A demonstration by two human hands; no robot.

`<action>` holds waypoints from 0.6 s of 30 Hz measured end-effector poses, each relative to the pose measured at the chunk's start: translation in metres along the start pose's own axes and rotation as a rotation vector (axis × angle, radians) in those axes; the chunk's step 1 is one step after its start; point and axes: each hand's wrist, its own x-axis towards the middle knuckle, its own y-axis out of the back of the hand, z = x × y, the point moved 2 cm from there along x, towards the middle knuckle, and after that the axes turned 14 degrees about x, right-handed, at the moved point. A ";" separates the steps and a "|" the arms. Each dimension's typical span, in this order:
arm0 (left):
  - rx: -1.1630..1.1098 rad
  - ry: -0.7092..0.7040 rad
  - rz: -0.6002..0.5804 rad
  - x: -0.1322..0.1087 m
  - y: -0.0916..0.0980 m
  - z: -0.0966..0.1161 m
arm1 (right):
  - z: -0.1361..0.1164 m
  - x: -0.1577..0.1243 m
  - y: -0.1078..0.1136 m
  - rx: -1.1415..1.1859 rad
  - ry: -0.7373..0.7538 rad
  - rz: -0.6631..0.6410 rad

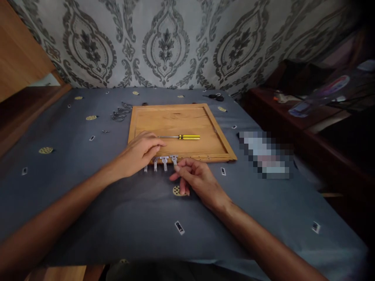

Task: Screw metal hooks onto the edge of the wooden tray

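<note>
A framed wooden panel [172,121] lies flat in front of me. Along its near edge sit several silver metal hinges [165,162], their arms pointing toward me. My right hand [199,177] pinches the rightmost hinge [174,159] between thumb and index finger, the other fingers curled below. My left hand [140,152] rests over the panel's near-left corner, fingers stretched out and holding nothing. It partly hides the leftmost hinges. Just past its fingertips, a yellow-and-black screwdriver [189,137] lies on the panel, its shaft pointing left.
More metal hinges [120,112] lie in a pile beyond the panel's left side, with small screws [106,131] nearer. A dark key-like item [216,97] sits at the back. On the right is a blurred-out flat object [265,154]. A plastic bottle [319,95] lies on dark furniture.
</note>
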 end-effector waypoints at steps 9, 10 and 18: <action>-0.021 0.011 -0.054 0.001 0.000 0.007 | 0.000 0.000 0.003 0.086 -0.065 -0.021; -0.023 0.024 -0.050 0.002 0.002 0.006 | 0.000 0.000 0.004 0.089 -0.067 -0.024; -0.044 0.173 0.014 0.008 0.029 -0.010 | -0.001 -0.001 0.006 0.082 -0.072 -0.056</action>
